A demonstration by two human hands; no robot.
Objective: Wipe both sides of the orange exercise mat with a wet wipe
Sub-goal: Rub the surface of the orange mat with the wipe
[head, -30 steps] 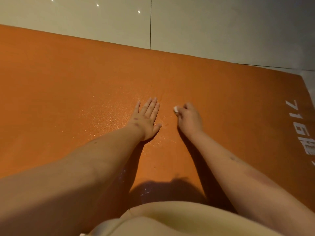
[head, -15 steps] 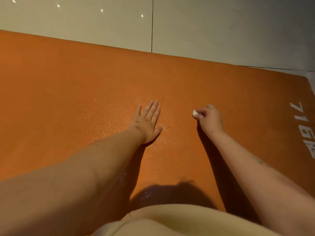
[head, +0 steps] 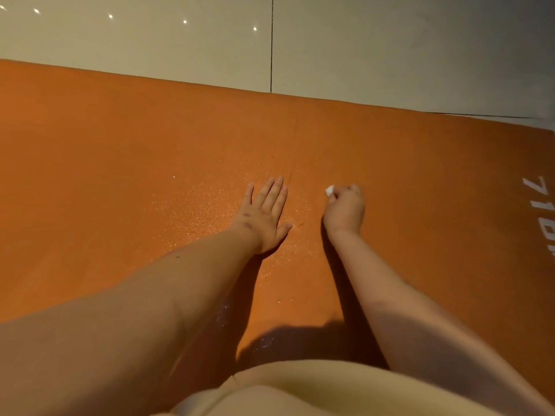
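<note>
Orange exercise mat [head: 120,175] lies flat on the floor under you and fills most of the view. The surface is matte, with a fine grain. Its long axis runs left to right across the frame. The far long edge slants down toward the right, and a short end shows at the right border.

A patch around your hands glitters with tiny wet specks. A darker wet smear [head: 264,343] sits in the shadow nearer your body.

White printing [head: 539,193] sits near the mat's right end, turned sideways so it reads down the frame. "71" is clear; the characters after it are cut by the frame edge and can't be read.

Wet wipe [head: 329,190]: small, white and bunched. Only a corner pokes out at the thumb side of your right hand [head: 345,210]. That hand is curled tight around the wipe, knuckles up, and presses it on the mat near the mat's middle.

Your left hand [head: 264,214] lies palm down on the mat just beside it, fingers straight and together, thumb spread, holding nothing.

Beyond the far edge is glossy pale tile floor [head: 150,49] with a dark grout line [head: 271,43] and a row of small light reflections. Cream fabric [head: 300,391] of your clothing fills the bottom centre.
</note>
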